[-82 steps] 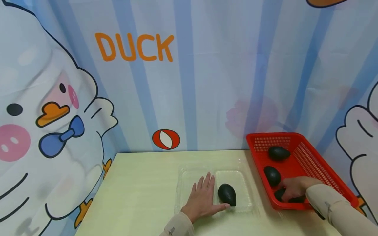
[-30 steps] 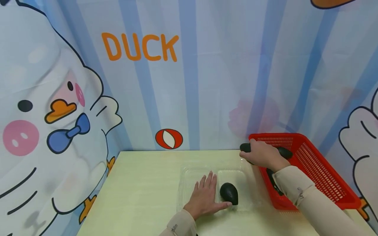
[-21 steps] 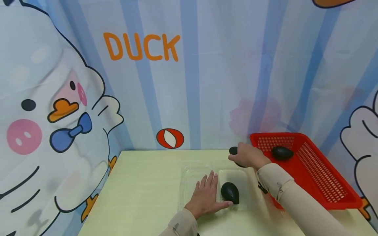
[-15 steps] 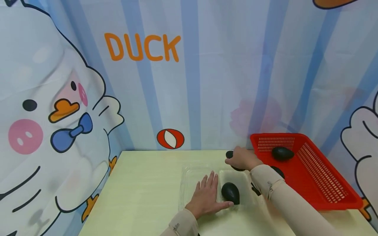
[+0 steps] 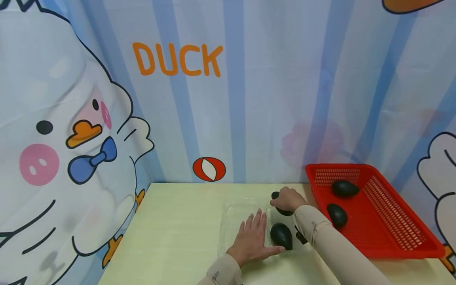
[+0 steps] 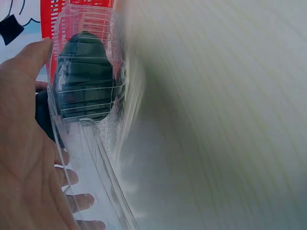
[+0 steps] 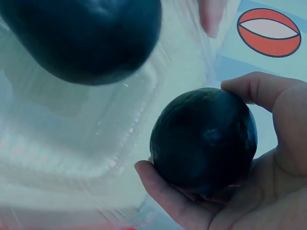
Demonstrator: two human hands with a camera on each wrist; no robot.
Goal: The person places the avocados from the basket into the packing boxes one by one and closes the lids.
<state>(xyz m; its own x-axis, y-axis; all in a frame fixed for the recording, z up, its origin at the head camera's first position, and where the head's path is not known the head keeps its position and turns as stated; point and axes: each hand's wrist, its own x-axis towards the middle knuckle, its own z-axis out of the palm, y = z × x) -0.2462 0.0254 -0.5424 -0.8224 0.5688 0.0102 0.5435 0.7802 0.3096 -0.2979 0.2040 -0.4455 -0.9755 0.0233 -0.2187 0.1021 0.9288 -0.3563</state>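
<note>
The avocado (image 7: 204, 139) you grip in your right hand (image 5: 289, 199), thumb and fingers curled round it, is at the far end of the clear container's right half; you cannot tell whether it touches the plastic. As things lie, one avocado is placed: the other avocado (image 5: 281, 235) sits nearer you in that same half of the clear container (image 5: 232, 217). Left over are the rear avocado (image 5: 345, 189), by the basket's back edge, and the side avocado (image 5: 337, 215), by its left wall, so the work looks only partly done. All four are dark green, near black, plump and glossy; the gripped one shows faint pebbling, the other tapers to a blunt end. Your left hand (image 5: 250, 239) lies flat, fingers straight, across the container's left half, its thumb beside the placed fruit. The container is thin, ribbed, see-through plastic; the red basket (image 5: 377, 225), latticed and stiff-looking, fills the right end of the counter (image 5: 171, 229), which is pale with faint grain. Past the counter's back edge hangs a creased, striped backdrop (image 5: 270, 99).
</note>
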